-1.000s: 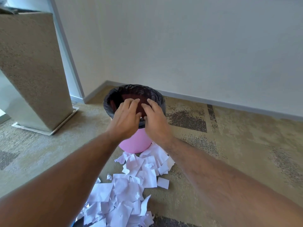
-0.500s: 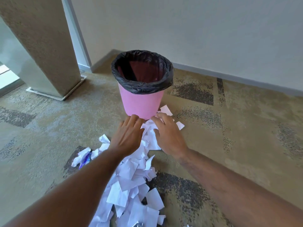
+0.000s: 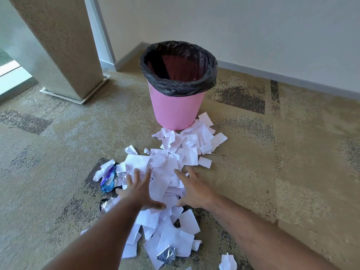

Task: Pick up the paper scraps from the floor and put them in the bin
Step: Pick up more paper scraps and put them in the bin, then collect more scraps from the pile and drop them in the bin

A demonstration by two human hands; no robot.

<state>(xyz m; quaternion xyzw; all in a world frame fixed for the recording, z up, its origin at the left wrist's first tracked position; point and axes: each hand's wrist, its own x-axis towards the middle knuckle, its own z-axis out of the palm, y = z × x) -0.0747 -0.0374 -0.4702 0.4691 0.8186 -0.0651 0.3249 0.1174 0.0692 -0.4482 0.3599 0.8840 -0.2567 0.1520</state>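
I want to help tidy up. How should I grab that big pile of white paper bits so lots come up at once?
Scoop the paper pile from its two long sides, left hand and right hand pressing inward and under. The scraps lie flat, loose and overlapping, so a pinch from above would probably lift only a few.

Spread hands [image 3: 140, 191] over paper scraps [image 3: 171, 164] near bin [image 3: 176, 108]
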